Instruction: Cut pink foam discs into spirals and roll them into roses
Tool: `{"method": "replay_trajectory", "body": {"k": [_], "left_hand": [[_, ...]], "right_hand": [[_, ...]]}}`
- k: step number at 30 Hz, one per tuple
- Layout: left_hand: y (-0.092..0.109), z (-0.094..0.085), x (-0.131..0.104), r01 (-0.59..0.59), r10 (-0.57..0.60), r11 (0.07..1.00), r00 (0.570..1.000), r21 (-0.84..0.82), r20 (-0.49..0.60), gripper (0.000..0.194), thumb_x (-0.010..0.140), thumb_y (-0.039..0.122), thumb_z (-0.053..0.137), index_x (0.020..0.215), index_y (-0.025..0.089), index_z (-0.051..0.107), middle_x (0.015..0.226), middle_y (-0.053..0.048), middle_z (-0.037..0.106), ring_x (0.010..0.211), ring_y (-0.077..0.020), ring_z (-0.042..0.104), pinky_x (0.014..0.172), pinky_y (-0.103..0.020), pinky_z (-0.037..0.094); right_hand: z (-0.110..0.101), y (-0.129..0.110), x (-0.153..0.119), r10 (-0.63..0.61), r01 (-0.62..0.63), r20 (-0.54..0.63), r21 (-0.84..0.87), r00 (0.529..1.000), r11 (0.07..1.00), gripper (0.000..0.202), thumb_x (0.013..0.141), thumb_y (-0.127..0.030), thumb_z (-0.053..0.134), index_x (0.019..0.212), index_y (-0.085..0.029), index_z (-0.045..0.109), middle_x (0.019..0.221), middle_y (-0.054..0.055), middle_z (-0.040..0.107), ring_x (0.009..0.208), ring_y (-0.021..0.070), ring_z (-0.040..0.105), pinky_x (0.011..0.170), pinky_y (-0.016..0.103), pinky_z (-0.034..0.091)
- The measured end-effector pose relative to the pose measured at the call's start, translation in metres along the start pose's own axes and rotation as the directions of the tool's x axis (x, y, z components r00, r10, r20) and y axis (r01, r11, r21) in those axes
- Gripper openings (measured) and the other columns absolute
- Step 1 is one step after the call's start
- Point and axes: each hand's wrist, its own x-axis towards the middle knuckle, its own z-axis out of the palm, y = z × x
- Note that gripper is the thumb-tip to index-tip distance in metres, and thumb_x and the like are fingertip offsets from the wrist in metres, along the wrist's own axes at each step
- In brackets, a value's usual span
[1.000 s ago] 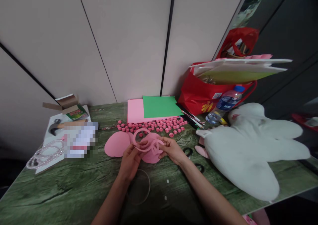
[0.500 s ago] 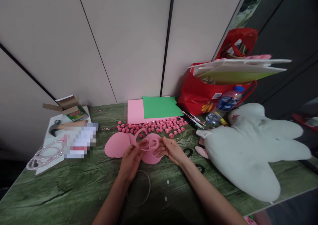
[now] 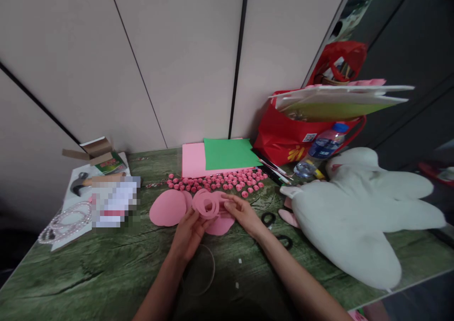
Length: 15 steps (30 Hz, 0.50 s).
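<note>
A pink paper spiral [image 3: 206, 204] is held up between my two hands, its coils lying loosely inside one another. My left hand [image 3: 189, 227] supports it from the left and below, fingers curled against its edge. At its right side my right hand [image 3: 243, 212] pinches the strip between thumb and fingers. Beneath lies a pink paper round [image 3: 220, 226], partly covered. More pink paper rounds [image 3: 167, 207] rest on the table to the left. Black-handled scissors [image 3: 268, 219] lie beside my right wrist, and a clear ring [image 3: 213, 269] lies by my left forearm.
Many small rolled pink paper roses [image 3: 227, 181] spread behind my hands. Green paper [image 3: 230, 153] and pink paper [image 3: 193, 159] lie farther back. A white plush toy [image 3: 347, 226], a bottle [image 3: 324, 146] and a red bag [image 3: 271, 136] stand right; a hammer [image 3: 76, 185] and beads [image 3: 65, 221] lie left.
The pink strip has gone from loose, twisted loops to a flatter spiral facing me. My left hand has turned further under it; my right hand stays at its right side.
</note>
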Motion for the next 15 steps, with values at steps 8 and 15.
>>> {"method": "replay_trajectory", "body": {"k": [8,15], "left_hand": [[-0.0024,0.0046,-0.0070,-0.088,0.058,0.980,0.985,0.180,0.165,0.035,0.068,0.009,0.066,0.102,0.016,0.061,0.103,-0.008,0.066,0.103,-0.0228,0.057,0.090,-0.034,0.044],[0.0007,0.0036,-0.0101,-0.044,-0.024,0.950,0.977,0.309,0.212,0.029,0.070,0.026,0.068,0.095,0.013,0.064,0.098,-0.012,0.067,0.090,-0.0229,0.062,0.077,-0.033,0.050]], "right_hand": [[0.0016,0.0031,0.0000,0.006,0.000,-0.065,0.095,0.998,0.996,0.038,0.057,-0.027,0.076,0.092,-0.018,0.062,0.077,0.001,0.066,0.065,0.0128,0.061,0.059,0.024,0.050],[-0.0050,-0.0058,0.0007,-0.074,0.069,-0.142,-0.037,0.987,0.997,0.031,0.060,-0.028,0.074,0.088,-0.018,0.066,0.072,0.001,0.067,0.058,0.0102,0.057,0.051,0.019,0.042]]}}
